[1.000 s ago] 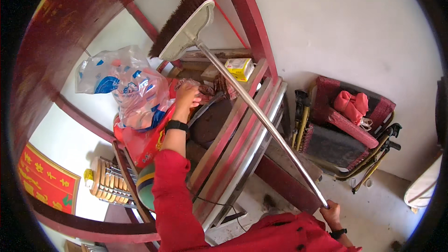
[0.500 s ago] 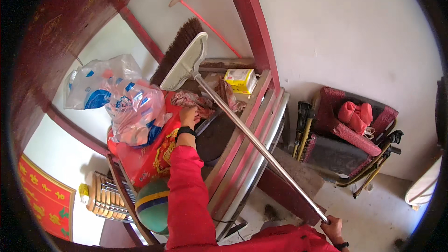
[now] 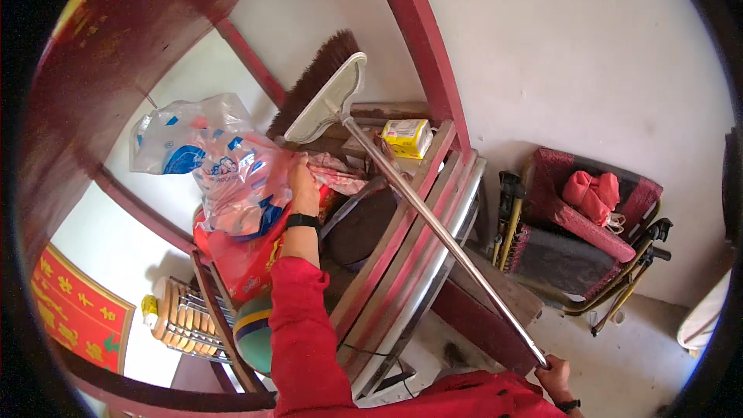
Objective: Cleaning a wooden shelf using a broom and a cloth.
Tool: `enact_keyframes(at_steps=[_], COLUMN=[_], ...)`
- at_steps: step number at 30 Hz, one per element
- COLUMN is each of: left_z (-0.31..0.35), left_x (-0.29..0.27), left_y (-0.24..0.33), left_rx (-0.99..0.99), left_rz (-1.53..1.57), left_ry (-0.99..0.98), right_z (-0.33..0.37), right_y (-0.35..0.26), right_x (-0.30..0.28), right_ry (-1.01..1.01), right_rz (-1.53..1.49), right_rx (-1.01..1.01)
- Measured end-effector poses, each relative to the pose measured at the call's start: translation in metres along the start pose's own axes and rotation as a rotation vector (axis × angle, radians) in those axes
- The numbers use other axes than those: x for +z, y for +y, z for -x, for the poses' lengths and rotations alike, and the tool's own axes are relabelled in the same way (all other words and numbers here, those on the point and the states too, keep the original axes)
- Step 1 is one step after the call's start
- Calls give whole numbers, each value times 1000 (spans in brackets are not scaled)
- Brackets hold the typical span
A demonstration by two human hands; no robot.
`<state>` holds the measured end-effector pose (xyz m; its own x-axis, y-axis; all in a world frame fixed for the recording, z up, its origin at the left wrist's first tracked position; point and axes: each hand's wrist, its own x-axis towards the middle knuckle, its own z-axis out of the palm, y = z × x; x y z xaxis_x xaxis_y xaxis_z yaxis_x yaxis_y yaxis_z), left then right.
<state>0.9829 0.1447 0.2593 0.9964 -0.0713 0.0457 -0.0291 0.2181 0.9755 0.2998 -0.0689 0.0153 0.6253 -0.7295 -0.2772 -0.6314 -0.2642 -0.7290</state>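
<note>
My right hand is closed round the lower end of a broom's metal handle. The broom runs up to the left, its pale plastic head and dark brown bristles raised over a wooden bench. My left hand reaches over the bench with its fingers closed on a pink patterned cloth; the fingertips are partly hidden. Right beside that hand hangs a clear plastic bag with blue print, above a red bag. A dark flat cushion-like item lies just right of my left wrist.
A yellow and white tissue pack sits at the bench's far end. Slats edge the bench. A green ball is at the lower left. On the right stands a folded chair with a red bundle. A red post rises behind.
My left hand has moved away from me and toward the clear bag, and the patterned cloth has shifted with it. My right hand keeps hold of the broom. The view has shifted slightly.
</note>
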Motion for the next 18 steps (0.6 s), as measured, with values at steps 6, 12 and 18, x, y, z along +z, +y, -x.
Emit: enact_keyframes(at_steps=[6,12,18], left_z=[33,83,91], left_x=[42,62,80], left_y=[54,136,198], left_rx=[319,444,622], left_rz=[124,0,-9], left_ry=[28,30,-27], right_z=[5,13,18], right_y=[37,47,65], right_x=[-3,-18,-24], right_ry=[122,149,155], right_rz=[-58,-44,93], right_rx=[-68,-55,-37])
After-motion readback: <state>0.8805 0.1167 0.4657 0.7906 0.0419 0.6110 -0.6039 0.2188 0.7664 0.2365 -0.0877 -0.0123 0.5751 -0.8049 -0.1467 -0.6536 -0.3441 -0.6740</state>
